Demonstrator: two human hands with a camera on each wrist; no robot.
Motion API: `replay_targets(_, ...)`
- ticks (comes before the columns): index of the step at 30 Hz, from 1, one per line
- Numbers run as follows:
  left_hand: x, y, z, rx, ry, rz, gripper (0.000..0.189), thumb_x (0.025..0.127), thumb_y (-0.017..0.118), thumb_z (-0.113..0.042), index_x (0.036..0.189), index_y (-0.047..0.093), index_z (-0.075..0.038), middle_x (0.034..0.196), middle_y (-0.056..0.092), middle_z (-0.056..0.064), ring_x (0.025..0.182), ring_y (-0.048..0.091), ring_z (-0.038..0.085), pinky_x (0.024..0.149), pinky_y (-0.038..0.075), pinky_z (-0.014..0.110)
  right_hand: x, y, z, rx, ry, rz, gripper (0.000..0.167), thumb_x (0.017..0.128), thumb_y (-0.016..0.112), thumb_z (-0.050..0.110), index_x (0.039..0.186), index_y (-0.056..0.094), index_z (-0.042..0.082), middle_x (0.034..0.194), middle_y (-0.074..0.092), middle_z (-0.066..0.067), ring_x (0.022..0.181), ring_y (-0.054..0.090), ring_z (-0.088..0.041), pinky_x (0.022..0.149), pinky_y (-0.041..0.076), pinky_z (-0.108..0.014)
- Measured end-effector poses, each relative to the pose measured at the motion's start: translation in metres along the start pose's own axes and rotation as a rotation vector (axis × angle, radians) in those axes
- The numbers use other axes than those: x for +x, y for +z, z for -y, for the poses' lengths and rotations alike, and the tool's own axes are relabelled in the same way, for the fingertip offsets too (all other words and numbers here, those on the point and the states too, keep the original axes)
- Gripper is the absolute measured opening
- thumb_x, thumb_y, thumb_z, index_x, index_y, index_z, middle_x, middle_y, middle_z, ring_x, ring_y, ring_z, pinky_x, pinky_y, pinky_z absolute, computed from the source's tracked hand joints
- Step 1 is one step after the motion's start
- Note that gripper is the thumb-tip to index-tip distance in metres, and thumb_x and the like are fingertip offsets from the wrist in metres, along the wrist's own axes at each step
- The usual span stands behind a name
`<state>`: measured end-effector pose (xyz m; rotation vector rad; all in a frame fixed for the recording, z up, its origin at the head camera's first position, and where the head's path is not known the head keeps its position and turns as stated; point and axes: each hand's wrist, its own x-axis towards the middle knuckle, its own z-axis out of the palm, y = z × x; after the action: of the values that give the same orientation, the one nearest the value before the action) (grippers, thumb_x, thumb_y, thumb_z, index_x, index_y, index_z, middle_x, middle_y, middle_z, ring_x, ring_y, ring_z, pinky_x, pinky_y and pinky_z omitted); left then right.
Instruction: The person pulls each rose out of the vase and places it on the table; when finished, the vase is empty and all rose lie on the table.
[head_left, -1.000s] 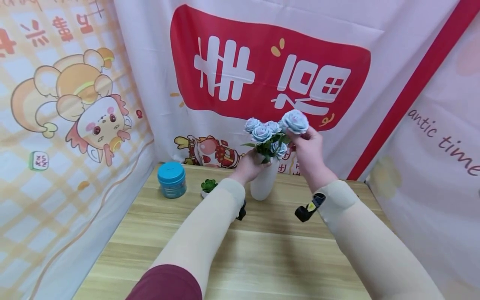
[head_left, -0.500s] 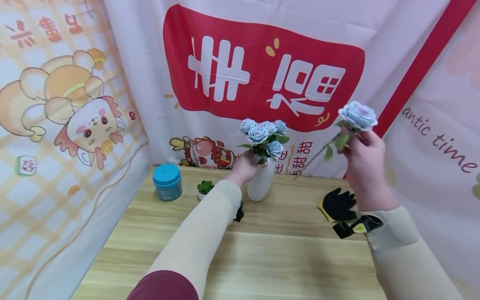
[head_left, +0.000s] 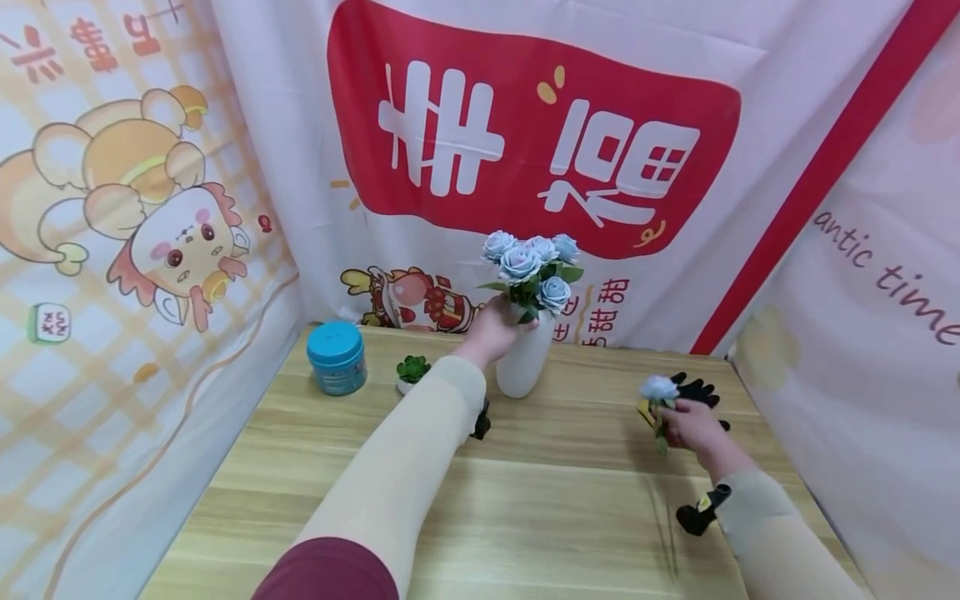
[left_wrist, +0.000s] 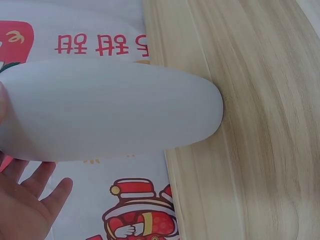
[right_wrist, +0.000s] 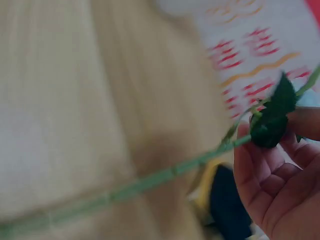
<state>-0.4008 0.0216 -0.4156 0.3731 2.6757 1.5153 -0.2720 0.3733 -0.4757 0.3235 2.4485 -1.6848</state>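
A white vase [head_left: 522, 367] stands on the wooden table, with several pale blue roses [head_left: 521, 262] and green leaves rising from its mouth. My left hand [head_left: 495, 331] grips the vase near its top; the left wrist view shows the vase [left_wrist: 115, 107] between thumb and fingers, with part of the thumb cut off. Out to the right, my right hand [head_left: 697, 429] holds a single blue rose [head_left: 658, 387] by its stem, just below the bloom. In the right wrist view the green stem [right_wrist: 150, 182] runs out from the pinching fingers, past a dark leaf [right_wrist: 277, 112].
A black and yellow glove [head_left: 697, 387] lies under and behind the right hand. A blue-lidded jar [head_left: 337, 360] and a small potted succulent [head_left: 412, 369] stand left of the vase. Printed cloth [head_left: 450, 150] hangs behind the table [head_left: 540, 517].
The right hand has drawn one rose away from the bunch, carried it right, then lowered it toward the table by the glove. The left hand stays on the vase.
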Motion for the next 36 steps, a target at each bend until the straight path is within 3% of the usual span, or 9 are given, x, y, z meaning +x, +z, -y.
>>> replay_targets(5,-0.001,0.0,-0.002,0.013,0.004,0.0,0.086,0.088,0.07,-0.051,0.156,0.028,-0.019,0.158,0.033,0.0,0.142,0.033,0.025,0.111,0.033,0.046,0.01,0.015,-0.038,-0.081,0.072,-0.038,0.023,0.098,0.058,0.008,0.076,0.052,0.003,0.063,0.048,0.001,0.059,0.052,-0.013,0.058,0.055,-0.034)
replay_targets(9,-0.001,0.0,-0.003,0.009,-0.005,0.002,0.085,0.088,0.071,-0.049,0.156,0.029,-0.02,0.158,0.033,-0.001,0.142,0.033,0.025,0.11,0.034,0.046,0.015,0.024,-0.052,-0.122,0.098,-0.079,0.015,0.094,0.061,0.006,0.089,0.062,-0.007,0.081,0.059,-0.01,0.068,0.059,-0.017,0.058,0.055,-0.033)
replay_targets(13,-0.001,-0.001,-0.002,0.003,-0.012,0.008,0.085,0.088,0.071,-0.049,0.156,0.028,-0.021,0.158,0.033,-0.001,0.142,0.033,0.025,0.11,0.034,0.047,0.015,0.031,-0.059,-0.201,0.117,-0.086,0.024,0.093,0.06,0.008,0.101,0.062,-0.014,0.095,0.061,-0.02,0.075,0.061,-0.021,0.058,0.056,-0.034)
replay_targets(19,-0.002,-0.001,-0.003,0.009,-0.011,0.011,0.086,0.088,0.071,-0.049,0.156,0.027,-0.021,0.158,0.032,-0.001,0.142,0.032,0.025,0.11,0.034,0.047,0.011,0.035,-0.058,-0.249,0.113,-0.1,0.022,0.093,0.061,0.009,0.096,0.063,-0.013,0.095,0.06,-0.021,0.076,0.06,-0.024,0.056,0.055,-0.034)
replay_targets(22,-0.003,-0.002,-0.005,0.012,-0.015,0.011,0.085,0.088,0.071,-0.049,0.156,0.028,-0.02,0.158,0.032,0.0,0.143,0.032,0.025,0.111,0.033,0.047,0.011,0.035,-0.052,-0.265,0.076,-0.102,0.019,0.092,0.062,0.008,0.079,0.061,-0.006,0.084,0.059,-0.014,0.07,0.058,-0.021,0.056,0.052,-0.032)
replay_targets(25,-0.003,-0.003,-0.006,0.008,-0.016,0.011,0.085,0.089,0.071,-0.049,0.156,0.027,-0.02,0.158,0.032,0.0,0.143,0.032,0.026,0.111,0.033,0.048,0.014,0.034,-0.042,-0.293,0.055,-0.1,0.02,0.091,0.062,0.007,0.073,0.058,0.001,0.074,0.057,-0.006,0.064,0.055,-0.018,0.056,0.05,-0.031)
replay_targets(27,-0.004,-0.003,-0.005,0.005,-0.013,0.012,0.085,0.089,0.071,-0.049,0.156,0.027,-0.02,0.158,0.032,0.0,0.142,0.032,0.026,0.11,0.034,0.048,0.017,0.033,-0.033,-0.325,0.063,-0.103,0.016,0.092,0.06,0.008,0.078,0.059,0.0,0.071,0.057,-0.005,0.062,0.054,-0.017,0.056,0.048,-0.031)
replay_targets(30,-0.004,-0.003,-0.005,-0.002,-0.008,0.016,0.085,0.089,0.071,-0.047,0.157,0.027,-0.02,0.158,0.032,0.0,0.142,0.033,0.026,0.11,0.035,0.048,0.022,0.033,-0.017,-0.334,0.084,-0.127,0.014,0.094,0.059,0.011,0.091,0.06,-0.003,0.078,0.061,-0.008,0.065,0.056,-0.02,0.057,0.049,-0.032)
replay_targets(36,-0.005,-0.004,-0.006,-0.006,0.005,0.018,0.086,0.089,0.072,-0.045,0.157,0.026,-0.018,0.159,0.031,0.001,0.142,0.033,0.027,0.11,0.035,0.047,0.035,0.038,0.045,-0.171,0.023,-0.215,0.025,0.097,0.06,0.015,0.112,0.058,-0.005,0.095,0.063,-0.014,0.072,0.059,-0.017,0.066,0.054,-0.032)
